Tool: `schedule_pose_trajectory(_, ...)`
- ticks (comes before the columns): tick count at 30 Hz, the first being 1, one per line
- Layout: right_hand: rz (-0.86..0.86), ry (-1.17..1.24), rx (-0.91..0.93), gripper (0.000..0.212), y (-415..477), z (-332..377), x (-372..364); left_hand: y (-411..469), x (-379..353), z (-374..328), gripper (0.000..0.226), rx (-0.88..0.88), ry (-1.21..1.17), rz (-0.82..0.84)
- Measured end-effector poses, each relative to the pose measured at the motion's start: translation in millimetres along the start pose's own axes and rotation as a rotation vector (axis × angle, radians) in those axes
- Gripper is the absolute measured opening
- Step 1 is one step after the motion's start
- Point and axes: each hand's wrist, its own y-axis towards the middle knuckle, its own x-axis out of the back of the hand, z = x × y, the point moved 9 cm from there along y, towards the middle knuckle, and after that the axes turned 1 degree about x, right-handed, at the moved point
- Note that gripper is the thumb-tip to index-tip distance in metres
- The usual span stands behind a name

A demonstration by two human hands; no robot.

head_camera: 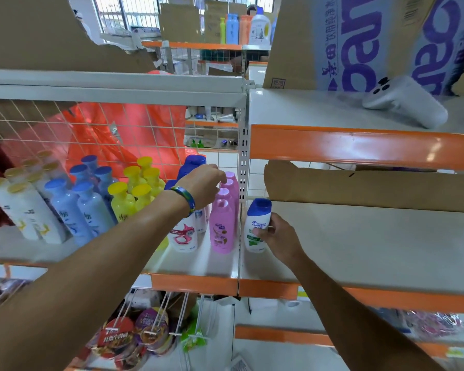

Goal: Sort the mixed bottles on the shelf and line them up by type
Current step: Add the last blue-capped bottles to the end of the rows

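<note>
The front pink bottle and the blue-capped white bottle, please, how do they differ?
The front pink bottle is pink, cap included; the blue-capped white bottle has a white body. The pink one stands unheld in a row; the white one is gripped by the right hand. Both are upright.

Right hand (279, 236) grips a white bottle (255, 223) on the shelf (359, 236); left hand (201, 186) sits over pink bottles (221, 226) (grip unclear).
</note>
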Motion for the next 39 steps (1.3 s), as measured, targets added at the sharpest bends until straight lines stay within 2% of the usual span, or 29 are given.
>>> schedule_pose_trajectory(11, 0.017, -0.002, -0.039, 0.029, -3, 1, -2, -23, 16, -6, 0.03, 0.008, -0.06, -0.082)
schedule_pose_trajectory(15, -0.022, 0.01, -0.026, 0.045, -1, 3, 8, -43, 26, -17, 0.028, -0.009, -0.102, -0.188)
schedule_pose_trajectory(19, -0.105, -0.03, -0.001, 0.047, -8, 21, 20, -67, 30, -39, 0.028, -0.046, -0.083, -0.331)
schedule_pose_trajectory(21, -0.128, -0.039, 0.015, 0.046, -12, 31, 22, -79, 27, -53, 0.031, -0.121, -0.115, -0.367)
schedule_pose_trajectory(26, -0.247, -0.23, 0.074, 0.052, -24, 67, 33, -109, 6, -78, 0.032, -0.368, -0.148, -0.309)
schedule_pose_trajectory(30, -0.349, -0.336, 0.237, 0.049, -32, 116, 27, -118, -8, -54, 0.038, -0.33, -0.165, -0.229)
schedule_pose_trajectory(35, -0.238, -0.34, 0.51, 0.039, -26, 192, -34, -139, -19, -9, 0.035, -0.247, -0.217, -0.209)
schedule_pose_trajectory(39, -0.069, -0.404, 0.463, 0.045, -7, 212, -85, -150, -22, 35, 0.037, -0.179, -0.213, -0.231)
